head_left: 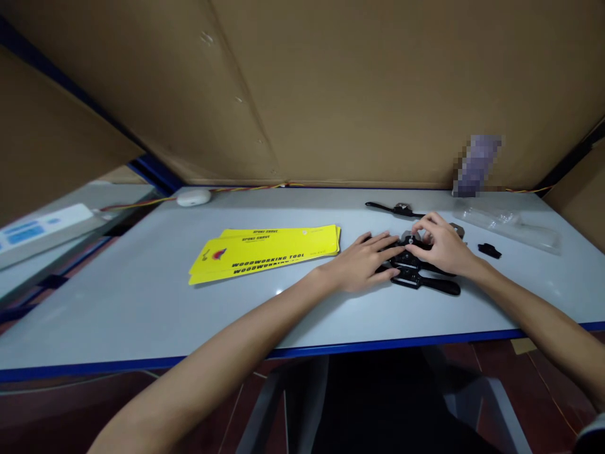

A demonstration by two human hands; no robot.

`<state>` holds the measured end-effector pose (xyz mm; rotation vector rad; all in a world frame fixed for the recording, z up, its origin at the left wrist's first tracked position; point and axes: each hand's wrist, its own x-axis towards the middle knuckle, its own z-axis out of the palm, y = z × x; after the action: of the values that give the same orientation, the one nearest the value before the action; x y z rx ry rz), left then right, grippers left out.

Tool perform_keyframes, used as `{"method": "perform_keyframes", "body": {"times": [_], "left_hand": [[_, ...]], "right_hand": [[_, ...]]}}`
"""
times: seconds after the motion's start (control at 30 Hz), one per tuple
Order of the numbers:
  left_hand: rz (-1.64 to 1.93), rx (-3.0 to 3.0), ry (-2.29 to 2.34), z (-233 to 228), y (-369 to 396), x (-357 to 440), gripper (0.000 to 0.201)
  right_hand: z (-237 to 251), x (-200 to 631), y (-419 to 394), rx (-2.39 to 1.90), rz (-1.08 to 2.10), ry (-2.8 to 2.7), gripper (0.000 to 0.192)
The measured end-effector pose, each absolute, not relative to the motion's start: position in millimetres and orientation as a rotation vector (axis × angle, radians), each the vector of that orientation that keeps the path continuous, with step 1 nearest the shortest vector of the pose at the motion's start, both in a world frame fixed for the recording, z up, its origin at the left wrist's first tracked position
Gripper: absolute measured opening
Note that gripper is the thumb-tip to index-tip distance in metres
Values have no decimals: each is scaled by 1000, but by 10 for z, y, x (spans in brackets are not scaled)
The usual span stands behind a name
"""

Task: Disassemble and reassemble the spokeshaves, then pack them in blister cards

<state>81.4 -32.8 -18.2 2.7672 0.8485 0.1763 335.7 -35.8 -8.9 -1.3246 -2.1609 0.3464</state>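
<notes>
Several black spokeshaves lie side by side under my hands; the nearest spokeshave (442,285) shows its slotted middle and right handle. My left hand (363,260) lies flat with fingers stretched over the left handles. With thumb and fingers bent together, my right hand (443,246) grips the middle of the farther spokeshave (407,238), at its metal blade and screw. Its fingers partly hide that spot. Behind them lies another spokeshave (401,209). A small loose black part (489,250) rests to the right of my right hand.
Yellow printed cards (269,249) lie stacked to the left. Clear plastic packaging (515,228) is at the back right, near a blurred purple object (477,165). A white device (193,198) with a cable sits at the back left. Cardboard walls (331,94) enclose the table (165,302).
</notes>
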Motion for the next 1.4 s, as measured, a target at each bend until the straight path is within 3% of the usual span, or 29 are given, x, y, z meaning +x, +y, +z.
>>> {"method": "perform_keyframes", "body": {"times": [0.13, 0.37, 0.53, 0.73, 1.07, 1.4], "left_hand": [[195, 2760, 847, -184, -320, 806, 62], [155, 2777, 848, -154, -323, 810, 63], [149, 2775, 843, -168, -321, 804, 64], [183, 2766, 846, -191, -315, 790, 64], [178, 2767, 843, -178, -316, 795, 65], [156, 2761, 854, -157, -318, 801, 65]], "right_hand": [[-120, 3389, -334, -1256, 330, -2241, 15], [-137, 3413, -315, -1111, 222, -2382, 34], [-115, 3363, -350, -1192, 254, -2276, 19], [-140, 3346, -346, -1256, 229, -2214, 13], [-130, 3417, -301, -1032, 113, -2463, 27], [-115, 3449, -302, -993, 69, -2474, 19]]}}
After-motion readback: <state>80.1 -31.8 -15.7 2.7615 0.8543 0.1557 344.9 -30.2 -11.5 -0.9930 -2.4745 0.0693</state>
